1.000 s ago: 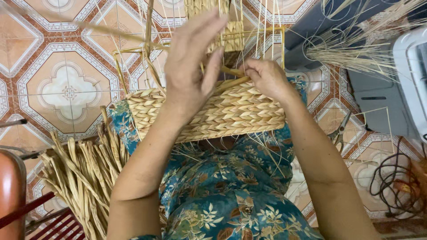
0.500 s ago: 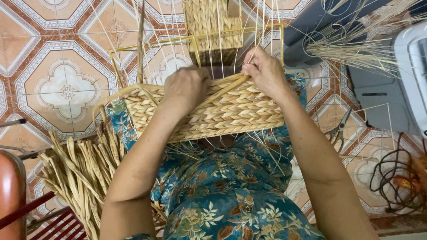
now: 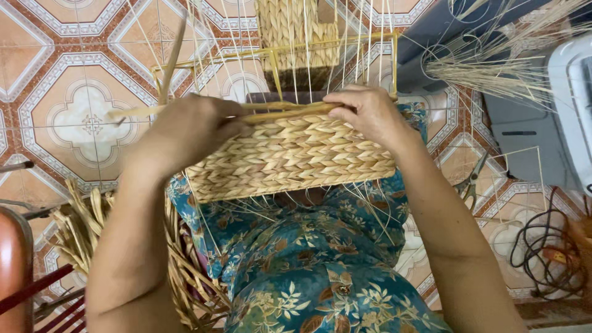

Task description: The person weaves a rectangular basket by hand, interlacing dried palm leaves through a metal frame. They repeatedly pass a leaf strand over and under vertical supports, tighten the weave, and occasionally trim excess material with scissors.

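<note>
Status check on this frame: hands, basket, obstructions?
Left hand and right hand grip weaving strand at woven basket top edge, on lap. Nothing blocking.

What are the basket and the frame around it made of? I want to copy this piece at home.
The woven basket looks like dried, twisted plant fibre, maybe water hyacinth or seagrass: matte tan braided rows. The frame seems thin metal wire, yellowish and straight-edged. The left hand and right hand press a flat straw-coloured strand along the top edge.
</note>
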